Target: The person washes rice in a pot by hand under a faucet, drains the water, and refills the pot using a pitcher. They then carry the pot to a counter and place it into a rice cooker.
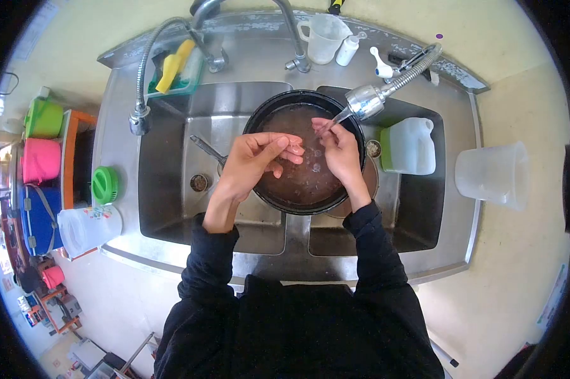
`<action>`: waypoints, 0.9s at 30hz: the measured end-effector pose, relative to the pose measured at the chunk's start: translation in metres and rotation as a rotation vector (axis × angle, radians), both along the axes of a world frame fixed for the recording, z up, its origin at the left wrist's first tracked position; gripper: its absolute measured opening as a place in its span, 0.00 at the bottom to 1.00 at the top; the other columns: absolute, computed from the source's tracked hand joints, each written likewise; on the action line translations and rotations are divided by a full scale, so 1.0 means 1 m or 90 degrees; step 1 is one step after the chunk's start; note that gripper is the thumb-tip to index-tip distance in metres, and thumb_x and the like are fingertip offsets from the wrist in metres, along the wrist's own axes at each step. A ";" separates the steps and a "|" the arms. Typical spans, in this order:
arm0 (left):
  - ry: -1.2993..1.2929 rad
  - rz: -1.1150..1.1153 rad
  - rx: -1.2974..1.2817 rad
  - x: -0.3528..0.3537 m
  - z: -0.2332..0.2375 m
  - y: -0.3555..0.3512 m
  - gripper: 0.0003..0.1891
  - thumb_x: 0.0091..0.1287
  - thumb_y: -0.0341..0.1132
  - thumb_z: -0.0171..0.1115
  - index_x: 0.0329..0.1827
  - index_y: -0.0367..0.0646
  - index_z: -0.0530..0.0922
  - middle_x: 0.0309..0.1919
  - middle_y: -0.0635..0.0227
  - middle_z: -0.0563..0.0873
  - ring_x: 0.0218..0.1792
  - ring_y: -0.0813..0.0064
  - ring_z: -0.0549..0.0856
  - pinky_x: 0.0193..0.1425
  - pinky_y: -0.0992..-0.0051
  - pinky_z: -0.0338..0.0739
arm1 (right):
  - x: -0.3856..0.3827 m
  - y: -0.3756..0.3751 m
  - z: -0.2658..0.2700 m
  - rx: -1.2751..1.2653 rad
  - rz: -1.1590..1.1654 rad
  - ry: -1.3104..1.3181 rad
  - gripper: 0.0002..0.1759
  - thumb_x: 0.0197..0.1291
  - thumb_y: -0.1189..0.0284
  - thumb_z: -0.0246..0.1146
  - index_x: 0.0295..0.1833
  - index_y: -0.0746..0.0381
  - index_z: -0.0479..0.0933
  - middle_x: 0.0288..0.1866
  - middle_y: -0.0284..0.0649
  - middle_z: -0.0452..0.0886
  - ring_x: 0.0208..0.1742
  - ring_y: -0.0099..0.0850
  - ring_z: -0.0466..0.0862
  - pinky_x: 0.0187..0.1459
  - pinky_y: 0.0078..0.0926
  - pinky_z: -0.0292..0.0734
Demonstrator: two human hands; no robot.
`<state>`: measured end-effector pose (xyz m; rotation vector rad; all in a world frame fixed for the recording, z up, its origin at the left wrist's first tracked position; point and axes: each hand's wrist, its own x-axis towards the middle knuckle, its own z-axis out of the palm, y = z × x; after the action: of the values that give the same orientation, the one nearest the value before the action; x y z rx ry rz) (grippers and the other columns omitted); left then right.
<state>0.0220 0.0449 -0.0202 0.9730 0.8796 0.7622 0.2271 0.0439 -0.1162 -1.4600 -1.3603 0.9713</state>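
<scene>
A large black round basin [260,183] of reddish-brown water [297,183] sits across the divider of the double sink. Above its left part is my left hand [255,158], thumb and fingers pressed together; whatever they hold, if anything, is too small to name. My right hand [340,148] is over the basin's right side, its fingers curled in under the running water from the right faucet [366,101]. What that hand may hold cannot be made out. The two hands are apart. Small bubbles float on the water between and below them.
A metal handle [207,149] rests in the left basin. At right stand a jug of pale liquid [411,145] and a translucent container [493,175]. Behind are a white pitcher [326,38], a bottle [347,50] and a teal tray [187,79]. A green lid [105,185] lies left.
</scene>
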 end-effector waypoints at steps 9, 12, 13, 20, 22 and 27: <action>0.288 0.034 0.288 0.004 -0.011 0.006 0.10 0.66 0.34 0.63 0.43 0.36 0.84 0.39 0.56 0.88 0.38 0.67 0.88 0.31 0.76 0.78 | -0.002 -0.003 0.012 -0.014 -0.026 -0.002 0.15 0.68 0.79 0.50 0.55 0.64 0.78 0.49 0.42 0.84 0.49 0.27 0.82 0.49 0.24 0.76; 0.804 -0.070 0.746 0.008 -0.044 -0.002 0.07 0.59 0.30 0.66 0.40 0.45 0.86 0.40 0.54 0.86 0.36 0.57 0.87 0.34 0.66 0.79 | -0.003 -0.002 0.013 0.001 -0.026 -0.046 0.15 0.67 0.81 0.51 0.55 0.64 0.78 0.48 0.41 0.84 0.48 0.26 0.82 0.50 0.23 0.75; 0.702 0.010 0.702 0.004 -0.045 -0.004 0.07 0.59 0.29 0.66 0.40 0.45 0.86 0.40 0.55 0.86 0.36 0.57 0.87 0.34 0.66 0.79 | -0.001 -0.002 0.013 0.006 -0.031 -0.066 0.15 0.66 0.81 0.50 0.55 0.64 0.78 0.48 0.41 0.84 0.48 0.26 0.82 0.50 0.23 0.75; 0.662 0.388 0.344 -0.081 -0.011 -0.032 0.10 0.59 0.29 0.67 0.44 0.37 0.84 0.43 0.56 0.86 0.43 0.63 0.86 0.36 0.70 0.79 | 0.000 0.000 0.012 0.001 -0.071 0.002 0.15 0.64 0.83 0.51 0.52 0.64 0.79 0.48 0.42 0.84 0.49 0.29 0.83 0.54 0.24 0.74; 1.030 0.205 0.447 -0.125 -0.059 -0.032 0.11 0.61 0.29 0.67 0.46 0.37 0.83 0.42 0.57 0.86 0.39 0.68 0.86 0.34 0.73 0.79 | -0.002 -0.003 0.012 0.010 -0.058 -0.068 0.15 0.63 0.83 0.52 0.52 0.64 0.79 0.49 0.43 0.84 0.50 0.32 0.83 0.55 0.25 0.74; 0.640 0.398 0.399 -0.065 -0.014 -0.044 0.09 0.64 0.29 0.65 0.46 0.38 0.83 0.39 0.59 0.87 0.33 0.73 0.85 0.33 0.77 0.77 | -0.011 0.001 0.007 0.071 0.151 -0.322 0.20 0.56 0.80 0.62 0.57 0.64 0.75 0.54 0.50 0.78 0.56 0.47 0.79 0.59 0.35 0.73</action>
<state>-0.0432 0.0010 -0.0342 1.7248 1.9428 1.1216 0.2163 0.0448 -0.1090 -1.5419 -1.9559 0.6747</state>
